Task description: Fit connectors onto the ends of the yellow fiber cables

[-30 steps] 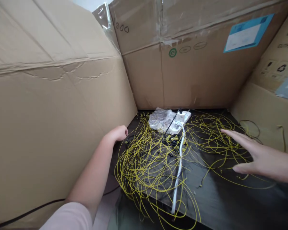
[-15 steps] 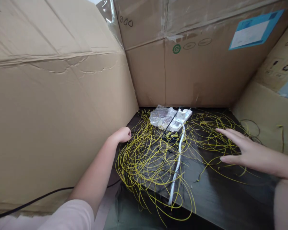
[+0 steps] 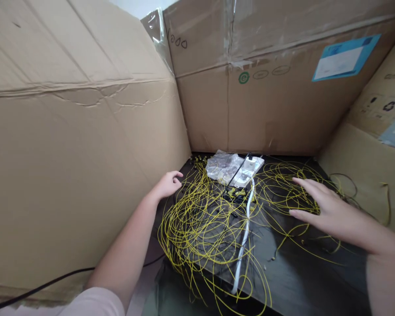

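Reaches left of one white cord (image 3: 244,240) with left hand (image 3: 166,185), fingers parted, and right with right hand (image 3: 332,213), fingers spread, near two wire tangles (image 3: 184,239).

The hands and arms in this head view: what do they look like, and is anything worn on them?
The left hand and right hand are a person's, ungloved, with no watch visible. The left arm has a plain, pale pinkish sleeve; no sleeve is clear on the right.

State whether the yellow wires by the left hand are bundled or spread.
Spread: the yellow wires loop loosely across the dark surface, some hanging past its edge.
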A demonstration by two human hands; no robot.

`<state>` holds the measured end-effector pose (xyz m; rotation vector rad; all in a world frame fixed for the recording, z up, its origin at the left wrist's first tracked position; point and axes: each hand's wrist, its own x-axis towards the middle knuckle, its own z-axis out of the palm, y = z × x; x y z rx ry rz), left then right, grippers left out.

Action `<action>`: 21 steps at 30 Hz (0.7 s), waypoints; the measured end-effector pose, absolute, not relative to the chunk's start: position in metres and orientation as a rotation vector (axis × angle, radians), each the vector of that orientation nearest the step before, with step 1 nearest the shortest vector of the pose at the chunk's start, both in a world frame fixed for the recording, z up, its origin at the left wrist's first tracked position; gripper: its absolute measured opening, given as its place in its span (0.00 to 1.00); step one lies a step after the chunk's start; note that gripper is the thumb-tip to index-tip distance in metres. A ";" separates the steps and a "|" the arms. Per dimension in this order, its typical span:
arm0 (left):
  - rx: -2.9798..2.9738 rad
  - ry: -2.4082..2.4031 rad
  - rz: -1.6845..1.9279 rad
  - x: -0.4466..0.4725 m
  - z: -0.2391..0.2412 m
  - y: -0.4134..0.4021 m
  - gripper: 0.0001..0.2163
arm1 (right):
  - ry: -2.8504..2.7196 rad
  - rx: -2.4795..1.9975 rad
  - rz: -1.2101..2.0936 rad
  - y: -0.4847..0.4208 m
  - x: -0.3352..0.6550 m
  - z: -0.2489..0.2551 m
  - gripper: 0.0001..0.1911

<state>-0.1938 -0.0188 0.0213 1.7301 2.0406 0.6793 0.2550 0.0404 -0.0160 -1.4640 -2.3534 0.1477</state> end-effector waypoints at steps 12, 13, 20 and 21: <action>1.042 1.317 1.165 -0.147 0.046 -0.032 0.19 | -2.284 -0.547 0.164 -0.009 0.100 0.036 0.19; 1.055 1.299 1.166 -0.141 0.048 -0.033 0.19 | -2.285 -0.503 0.206 -0.010 0.087 0.038 0.18; 1.118 1.211 1.214 -0.117 0.058 -0.036 0.16 | -2.215 -0.519 0.362 0.005 0.037 0.023 0.08; 1.109 1.205 1.219 -0.116 0.059 -0.037 0.16 | -2.178 -0.516 0.365 0.006 0.035 0.020 0.09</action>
